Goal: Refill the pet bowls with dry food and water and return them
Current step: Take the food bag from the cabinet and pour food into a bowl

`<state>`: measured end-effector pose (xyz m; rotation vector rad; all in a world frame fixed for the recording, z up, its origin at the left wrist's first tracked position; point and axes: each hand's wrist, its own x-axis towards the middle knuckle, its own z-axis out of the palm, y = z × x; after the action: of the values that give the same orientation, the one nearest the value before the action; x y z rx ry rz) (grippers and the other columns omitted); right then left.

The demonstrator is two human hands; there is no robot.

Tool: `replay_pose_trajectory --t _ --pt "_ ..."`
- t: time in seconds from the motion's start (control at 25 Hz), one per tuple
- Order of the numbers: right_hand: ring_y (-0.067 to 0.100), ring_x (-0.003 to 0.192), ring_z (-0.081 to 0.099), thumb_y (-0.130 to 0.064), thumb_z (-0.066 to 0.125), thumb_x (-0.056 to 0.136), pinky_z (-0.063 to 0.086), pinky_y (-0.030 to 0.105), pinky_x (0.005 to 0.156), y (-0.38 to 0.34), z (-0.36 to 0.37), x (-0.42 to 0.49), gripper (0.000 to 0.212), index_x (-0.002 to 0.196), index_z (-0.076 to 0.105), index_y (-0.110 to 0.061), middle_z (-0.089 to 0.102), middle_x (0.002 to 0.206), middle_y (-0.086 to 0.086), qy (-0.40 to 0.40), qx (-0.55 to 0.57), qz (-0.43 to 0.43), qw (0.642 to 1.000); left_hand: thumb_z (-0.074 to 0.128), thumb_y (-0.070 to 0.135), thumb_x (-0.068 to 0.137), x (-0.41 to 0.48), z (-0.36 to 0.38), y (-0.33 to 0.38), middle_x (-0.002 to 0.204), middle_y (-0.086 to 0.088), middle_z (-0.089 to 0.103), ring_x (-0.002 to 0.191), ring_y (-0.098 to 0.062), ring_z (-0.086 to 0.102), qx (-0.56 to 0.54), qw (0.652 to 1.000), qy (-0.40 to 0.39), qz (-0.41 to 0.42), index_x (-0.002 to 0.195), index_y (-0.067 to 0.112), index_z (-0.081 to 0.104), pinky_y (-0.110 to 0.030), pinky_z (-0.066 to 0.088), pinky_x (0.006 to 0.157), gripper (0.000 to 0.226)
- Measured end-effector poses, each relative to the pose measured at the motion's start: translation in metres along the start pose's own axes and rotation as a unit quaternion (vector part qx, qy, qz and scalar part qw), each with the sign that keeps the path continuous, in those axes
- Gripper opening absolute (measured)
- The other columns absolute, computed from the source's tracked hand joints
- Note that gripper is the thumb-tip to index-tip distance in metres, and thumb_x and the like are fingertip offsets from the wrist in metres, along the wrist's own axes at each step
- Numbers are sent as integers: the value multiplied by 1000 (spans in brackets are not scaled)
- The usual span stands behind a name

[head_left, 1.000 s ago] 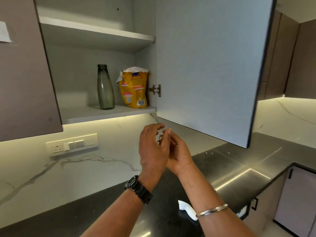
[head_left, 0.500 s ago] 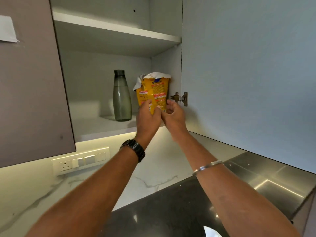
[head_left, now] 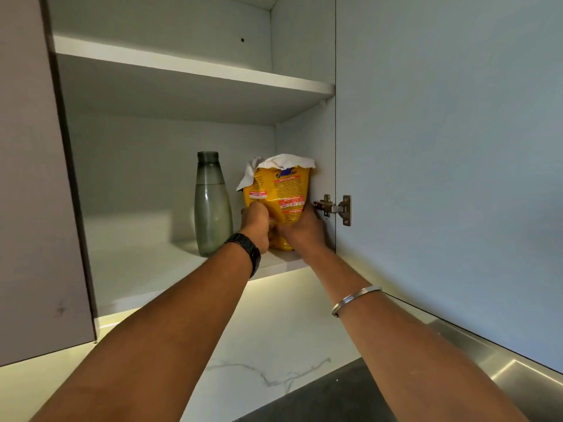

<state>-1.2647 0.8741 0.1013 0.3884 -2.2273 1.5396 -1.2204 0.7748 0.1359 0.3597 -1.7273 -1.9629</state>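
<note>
Landmark: bottle [head_left: 211, 208], grey-green, translucent, upright on lower shelf [head_left: 137, 269] of cabinet [head_left: 137, 166]. Liquid level visible just under its shoulder.

Bag [head_left: 281, 190]: yellow, printed, upright, just right of bottle on same shelf, close against cabinet's right wall. Cannot tell whether base rests on shelf or sits slightly raised. Covered at top by white sheet [head_left: 286, 161], crumpled, hanging lower on side nearer bottle.

Left hand [head_left: 257, 222]: just right of bottle, between bottle and bag. Fingers curled round bag's lower left edge; grasping bag. Contact with bottle not discernible.

Right hand [head_left: 304, 231]: further right of bottle, on bag's far side. Fingers wrapped round bag's lower right side; grasping bag.

Watch [head_left: 248, 249]: black, on left wrist, just below and right of bottle's base.

Bangle [head_left: 355, 300]: metal, on right forearm, below and well right of bottle.

Hinge [head_left: 333, 208]: metal, right of bottle beyond bag, level with bottle's middle.

Open door [head_left: 441, 147]: pale, well right of bottle, attached at hinge.

Upper shelf [head_left: 182, 68]: white, above bottle.

Closed door [head_left: 30, 178]: brownish, well left of bottle.

Marble wall [head_left: 274, 345]: below bottle, lit from under cabinet.

Counter [head_left: 320, 394]: dark, below and right of bottle, at bottom of view between forearms.
</note>
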Motion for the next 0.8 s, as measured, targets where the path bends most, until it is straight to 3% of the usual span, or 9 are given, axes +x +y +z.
replay_pose_trajectory --t 0.12,0.2,0.28,0.36,0.44,0.6,0.8 --pt "33 125 71 -45 97 72 59 47 104 5 0 10 87 148 59 -26 74 137 5 -13 -2 9 1000 32 33 113 5 5 1 108 -8 76 95 -26 70 -63 998 2 -23 124 23 73 -32 47 66 43" --pt "32 119 73 -33 98 75 59 41 97 5 0 13 72 139 67 -23 77 130 6 -14 6 8 1000 34 35 113 7 5 2 106 -8 77 103 -30 73 -85 996 3 -31 117 25 75 -35 53 70 42" --pt "33 114 74 -25 95 77 59 39 92 4 1 10 59 132 72 -21 78 123 7 -7 19 -3 1000 36 37 114 4 5 4 105 -8 78 99 -29 74 -111 993 -3 -34 112 26 76 -37 58 74 41" --pt "33 110 74 -19 92 78 59 39 90 2 1 4 53 128 72 -20 79 118 6 0 44 -9 999 37 38 114 0 4 6 111 -10 80 102 -31 75 -127 991 -7 -37 115 26 77 -43 63 87 41" --pt "31 107 74 -19 91 80 57 36 86 0 -1 -4 50 126 72 -18 78 115 6 16 58 -20 998 37 37 113 -9 2 7 117 -11 81 109 -32 76 -131 991 -4 -31 123 23 78 -48 63 98 44" --pt "24 102 73 -28 94 83 54 32 86 -8 -12 -38 52 129 72 -18 78 116 4 64 80 -49 994 38 37 110 -29 -10 10 117 -12 83 111 -34 78 -128 991 -12 -24 126 20 78 -52 63 100 47" --pt "13 92 74 -28 97 76 58 27 78 -18 -29 -96 47 118 76 -25 79 106 -4 126 114 -86 982 37 39 103 -70 -27 8 104 -13 85 100 -34 80 -112 993 -35 -3 106 19 78 -57 64 96 47"
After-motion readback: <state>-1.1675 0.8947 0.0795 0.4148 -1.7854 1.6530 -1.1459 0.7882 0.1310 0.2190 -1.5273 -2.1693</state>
